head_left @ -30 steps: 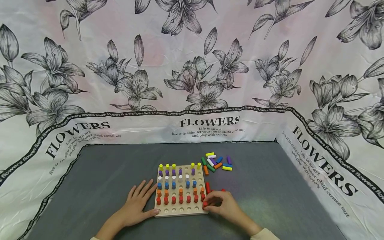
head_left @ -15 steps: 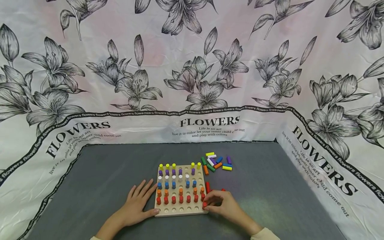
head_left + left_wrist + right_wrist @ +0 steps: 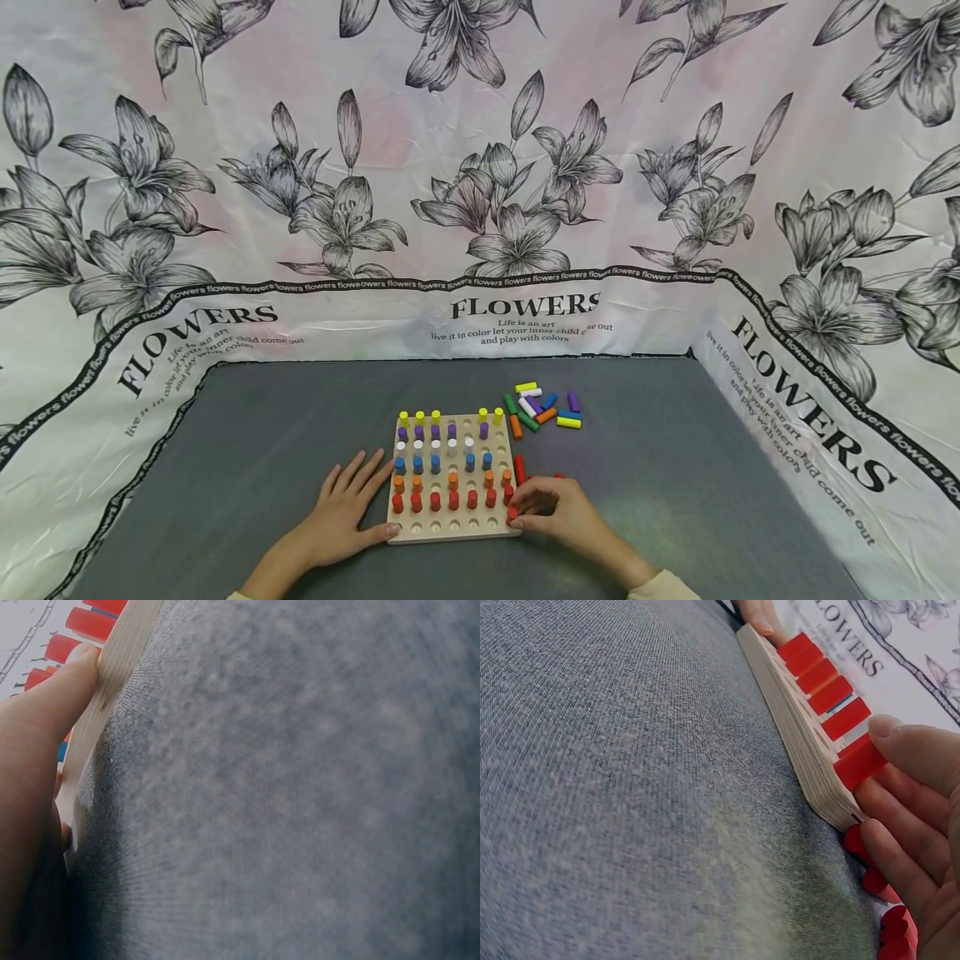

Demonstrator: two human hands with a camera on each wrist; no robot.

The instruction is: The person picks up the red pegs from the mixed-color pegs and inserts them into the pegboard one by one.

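A wooden pegboard (image 3: 442, 536) lies on the grey table, with rows of red, orange, blue, white, purple and yellow pegs standing in it. At its near right corner, my right hand (image 3: 562, 515) pinches a red peg (image 3: 512, 514) between thumb and fingers. The right wrist view shows this red peg (image 3: 859, 763) upright at the board's end hole, its lower end at the board's surface. My left hand (image 3: 339, 512) rests beside the board's left edge with fingers spread. Its thumb (image 3: 81, 664) touches the near left corner of the board.
Loose pegs in mixed colours, among them a green peg (image 3: 528, 422) and a yellow peg (image 3: 568, 423), lie beyond the board's far right corner. Several loose red pegs (image 3: 894, 922) lie by my right hand, partly hidden by it. A flower-printed cloth (image 3: 525, 325) encloses the table's back and sides.
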